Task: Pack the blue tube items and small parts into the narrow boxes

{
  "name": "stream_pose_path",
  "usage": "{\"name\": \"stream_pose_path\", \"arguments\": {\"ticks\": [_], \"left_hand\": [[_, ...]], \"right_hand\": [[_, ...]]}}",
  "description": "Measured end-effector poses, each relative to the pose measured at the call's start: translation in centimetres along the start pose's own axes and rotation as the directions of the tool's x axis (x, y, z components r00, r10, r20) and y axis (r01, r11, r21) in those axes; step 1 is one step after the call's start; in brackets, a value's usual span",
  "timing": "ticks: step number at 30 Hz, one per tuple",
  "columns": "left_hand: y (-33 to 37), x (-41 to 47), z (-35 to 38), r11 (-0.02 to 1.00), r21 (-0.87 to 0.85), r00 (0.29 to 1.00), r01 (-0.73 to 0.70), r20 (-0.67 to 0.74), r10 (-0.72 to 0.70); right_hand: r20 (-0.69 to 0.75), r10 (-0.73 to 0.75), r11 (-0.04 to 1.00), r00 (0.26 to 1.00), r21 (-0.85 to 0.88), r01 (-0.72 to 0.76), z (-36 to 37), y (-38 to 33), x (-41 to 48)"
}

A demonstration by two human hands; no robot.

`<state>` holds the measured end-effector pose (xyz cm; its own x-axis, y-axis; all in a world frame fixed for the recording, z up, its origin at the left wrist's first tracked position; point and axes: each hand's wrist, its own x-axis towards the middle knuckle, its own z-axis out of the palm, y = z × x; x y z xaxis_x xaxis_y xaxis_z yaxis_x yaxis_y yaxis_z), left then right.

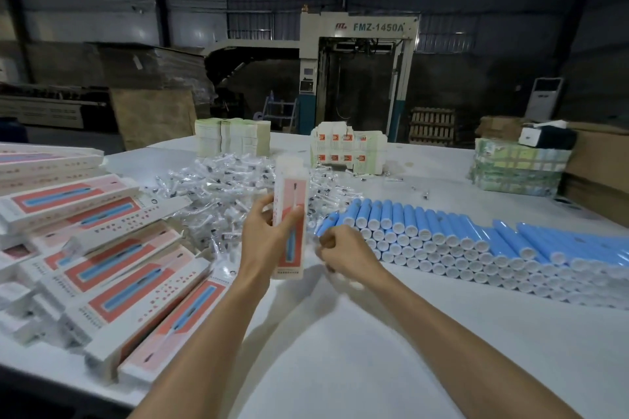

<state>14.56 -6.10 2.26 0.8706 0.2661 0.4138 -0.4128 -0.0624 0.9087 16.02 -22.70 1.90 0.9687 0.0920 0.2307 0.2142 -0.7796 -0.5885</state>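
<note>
- The left hand grips a narrow box upright above the worktop; its fingers wrap the box's left edge and the thumb lies across the printed front.
- The box's top end stands open, above the fingers.
- The right hand sits just right of the box's lower half, its fingers curled in and blurred; whether they pinch anything cannot be told.
- The blue tubes with white caps lie stacked in rows just right of the right fingers, caps facing the person.
- The small parts in clear wrappers form a loose heap beyond and left of the left fingers.
- More narrow boxes lie piled flat, well left of the left fingers.
- Stacks of flat cartons stand far beyond the fingers, at the back of the worktop.
</note>
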Motion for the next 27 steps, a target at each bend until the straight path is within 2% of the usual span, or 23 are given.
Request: {"name": "stream_pose_path", "arguments": {"ticks": [3,5,7,10,14,15,17,20,22,25,27], "left_hand": [[0.8,-1.3,2.2,0.997,-0.038,0.989,0.066,0.134,-0.061],[1.4,-2.2,4.2,0.998,0.000,0.966,0.064,0.251,-0.062],[1.9,-3.0,6.4,0.998,0.047,0.937,0.043,0.344,-0.056],[2.6,-4.0,9.8,0.998,0.053,0.896,0.043,0.439,-0.062],[2.0,-5.4,12.7,0.998,0.025,0.872,0.055,0.485,-0.061],[1.6,-5.7,13.0,0.998,0.010,0.868,0.068,0.492,-0.064],[0.9,-6.2,13.4,0.995,-0.010,0.863,0.096,0.499,-0.078],[0.6,-6.3,13.6,0.994,-0.027,0.868,0.108,0.490,-0.082],[0.7,-6.2,13.7,0.993,-0.029,0.872,0.115,0.482,-0.087],[0.6,-6.3,13.7,0.993,-0.007,0.871,0.115,0.482,-0.098],[0.6,-6.4,13.5,0.995,0.006,0.868,0.102,0.488,-0.092]], "right_hand": [[-0.211,0.093,0.955,0.973,0.296,-0.027,-4.8,2.7,-0.6],[-0.343,0.126,0.883,0.931,0.466,0.052,-8.0,3.9,-1.2],[-0.471,0.124,0.820,0.873,0.544,0.177,-11.1,4.5,-2.0],[-0.615,0.091,0.745,0.783,0.564,0.356,-14.8,4.4,-3.2],[-0.780,0.062,0.693,0.622,0.482,0.536,-18.1,4.1,-4.1],[-0.795,0.047,0.687,0.605,0.465,0.558,-18.6,4.2,-4.0],[-0.771,0.020,0.724,0.636,0.450,0.523,-18.8,4.2,-3.7],[-0.659,-0.012,0.848,0.752,0.392,0.357,-17.6,4.5,-3.0],[-0.594,-0.022,0.907,0.804,0.327,0.267,-16.7,4.8,-2.8],[-0.529,-0.012,0.958,0.849,0.237,0.162,-15.8,5.0,-2.8],[-0.496,-0.019,0.966,0.868,0.216,0.145,-15.6,4.8,-3.0]]}}
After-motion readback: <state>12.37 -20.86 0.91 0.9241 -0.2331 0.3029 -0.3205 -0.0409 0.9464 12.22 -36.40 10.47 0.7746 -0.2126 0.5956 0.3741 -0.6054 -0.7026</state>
